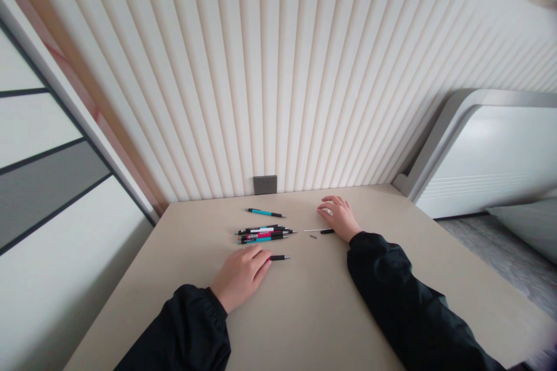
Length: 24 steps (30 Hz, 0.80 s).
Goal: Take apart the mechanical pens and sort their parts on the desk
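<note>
Your left hand [241,274] seems to be positioning the near pen [279,257]; whether its fingers or those of your right hand [341,219] grasp anything, I can't tell. Lifting calls for a pinch.

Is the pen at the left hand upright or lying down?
Lying down: the pen shows its black front end pointing sideways over the tabletop, and the left hand covers the rest.

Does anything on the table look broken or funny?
Yes: near the right hand, a thin pale rod, a black pen part and a tiny grey piece lie loose. That's odd because the bunched pens look whole. I can't tell if anything's broken.
</note>
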### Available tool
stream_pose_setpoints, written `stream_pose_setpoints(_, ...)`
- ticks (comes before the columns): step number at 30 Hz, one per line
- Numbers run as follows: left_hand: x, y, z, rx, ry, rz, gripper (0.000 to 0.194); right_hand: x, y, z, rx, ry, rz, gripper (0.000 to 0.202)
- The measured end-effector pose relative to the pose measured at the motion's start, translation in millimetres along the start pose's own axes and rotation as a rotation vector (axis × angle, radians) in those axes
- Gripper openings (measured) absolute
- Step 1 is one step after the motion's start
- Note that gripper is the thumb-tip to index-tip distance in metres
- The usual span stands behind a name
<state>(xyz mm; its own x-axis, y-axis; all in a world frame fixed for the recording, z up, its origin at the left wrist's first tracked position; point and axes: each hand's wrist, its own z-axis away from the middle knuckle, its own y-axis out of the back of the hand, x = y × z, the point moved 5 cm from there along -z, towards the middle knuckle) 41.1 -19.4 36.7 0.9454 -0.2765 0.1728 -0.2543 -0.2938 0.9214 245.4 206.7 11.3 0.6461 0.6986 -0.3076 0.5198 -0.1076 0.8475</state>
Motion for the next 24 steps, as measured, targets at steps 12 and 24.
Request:
stream_pose_setpoints(12, -0.7, -0.8, 0.1, -0.017, -0.007, -0.028, 0.023, -26.6, -14.5, -10.9, -0.074, 0.032, -0.048, 0.021)
stream_pose_setpoints(24, -2.3, -3.9, 0.5, -0.056, 0.009, -0.027, 0.023, 25.0, 8.4, 11.7, 0.043, -0.192, 0.073, 0.025)
